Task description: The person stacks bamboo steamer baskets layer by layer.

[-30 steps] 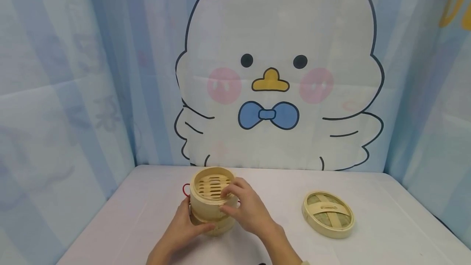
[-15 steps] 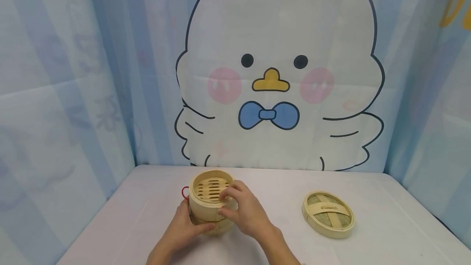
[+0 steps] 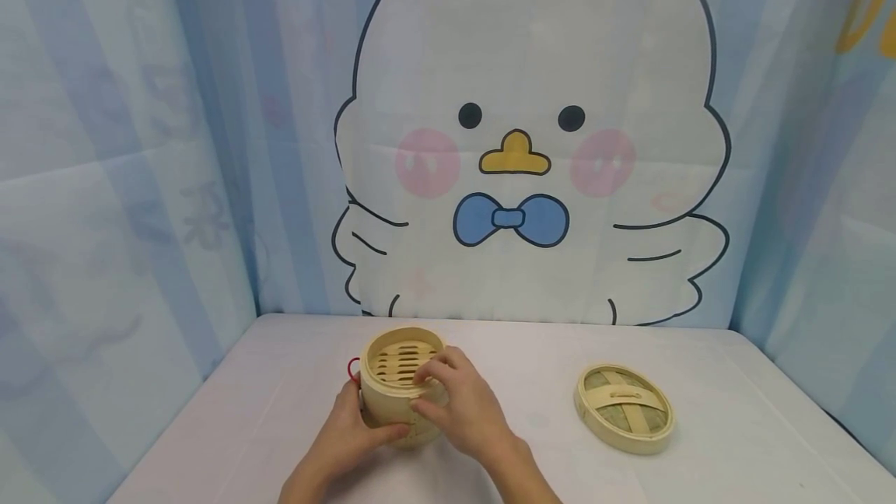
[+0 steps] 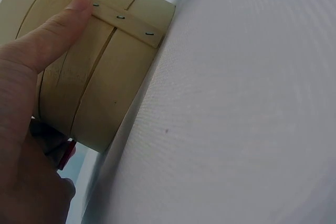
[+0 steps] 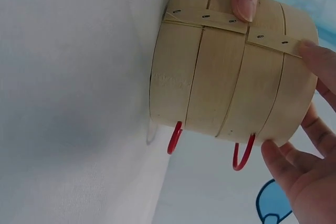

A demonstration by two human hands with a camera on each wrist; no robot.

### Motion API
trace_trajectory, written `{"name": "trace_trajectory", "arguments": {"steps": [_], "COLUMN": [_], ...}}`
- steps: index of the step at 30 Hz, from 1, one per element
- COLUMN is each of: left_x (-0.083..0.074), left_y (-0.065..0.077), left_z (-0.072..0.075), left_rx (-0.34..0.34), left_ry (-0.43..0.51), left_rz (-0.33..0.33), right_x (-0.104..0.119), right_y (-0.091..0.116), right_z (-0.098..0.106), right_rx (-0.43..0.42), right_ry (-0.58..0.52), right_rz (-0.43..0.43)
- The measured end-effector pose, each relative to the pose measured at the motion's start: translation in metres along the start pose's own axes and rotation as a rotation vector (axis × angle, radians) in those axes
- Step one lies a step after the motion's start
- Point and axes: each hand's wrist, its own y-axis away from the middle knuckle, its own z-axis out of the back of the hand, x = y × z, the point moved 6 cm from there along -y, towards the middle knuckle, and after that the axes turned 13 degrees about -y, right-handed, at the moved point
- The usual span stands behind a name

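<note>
Two stacked bamboo steamers (image 3: 389, 401); left hand (image 3: 346, 434) gripping from left, right hand (image 3: 467, 404) pinching upper one; lid (image 3: 625, 409) farther right.

White tablecloth (image 3: 532, 387), blue-striped curtain (image 3: 105, 201), cartoon bird (image 3: 532, 45), blue bow tie (image 3: 509, 218)

In the upper right of the head view, you can read one orange capital "D" (image 3: 866, 2) on the blue curtain (image 3: 833, 177); the second orange letter (image 3: 890, 36) is cut by the frame edge. In the right wrist view, the faint imprint (image 5: 173, 80) on the bamboo steamer (image 5: 220, 72) is not legible.
</note>
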Motion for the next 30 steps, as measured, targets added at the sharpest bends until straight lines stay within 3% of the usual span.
{"name": "trace_trajectory", "arguments": {"steps": [15, 30], "left_x": [0.0013, 0.001], "left_y": [-0.001, -0.0015], "left_z": [-0.0007, -0.0019], "left_rx": [-0.022, -0.016], "left_ry": [-0.017, -0.007], "left_rz": [-0.005, -0.003], "right_x": [0.006, 0.0075], "right_y": [0.0038, 0.0036], "right_z": [-0.0051, -0.0051], "right_rx": [-0.038, -0.037], "right_ry": [0.088, 0.095], "right_rz": [-0.002, -0.013]}}
